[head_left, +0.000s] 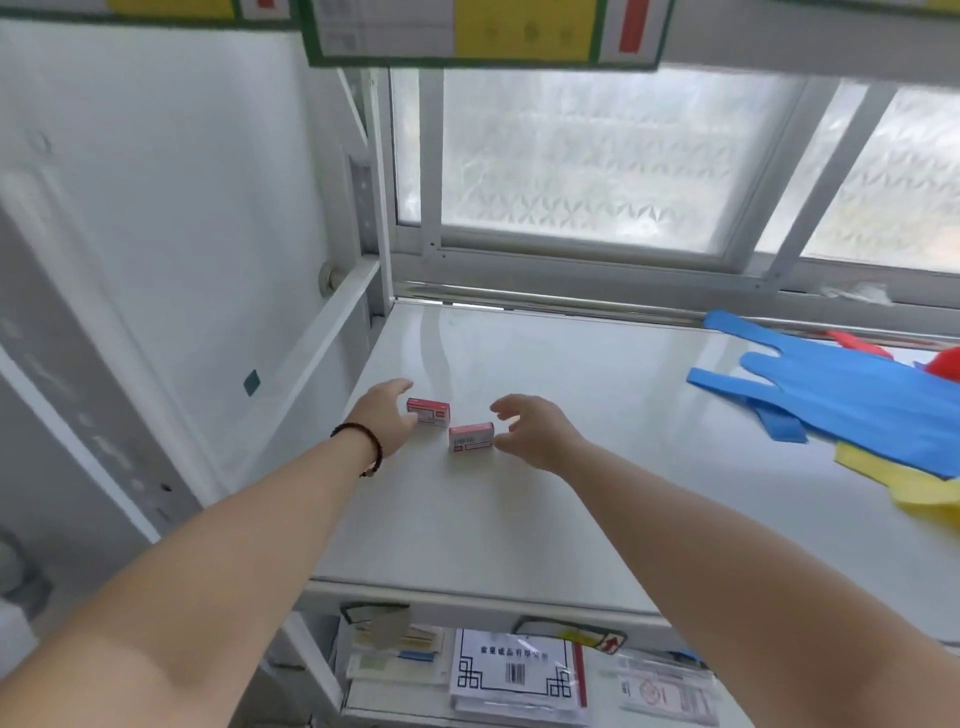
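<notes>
Work in hand: picking two small red-and-white boxes off the white shelf, one per hand, as I judge it.
Left box: lies flat on the shelf, towards the left rear, just beside the left hand.
Right box: lies flat, a little nearer the person and to the right; the two boxes are close but apart.
Left hand: grip wide, fingers arched over the left box's left end. I cannot tell whether the thumb touches it.
Right hand: grip wide, fingers curved towards the right box's right end, thumb tip at or just short of it, holding nothing.
Done: the reach is nearly complete, with each hand beside its box.
Left to do: closing on each box, lifting and carrying. Neither box is off the shelf.
Edges: the rack post and side rail stand just left of the left hand, and the window frame runs along the back.
Open room: shelf surface shows before, behind and right of the boxes. The blue bags and yellow sheet lie well apart on the right.
Overhead: label cards hang above, so drawing the boxes towards the person looks the freest way out.
</notes>
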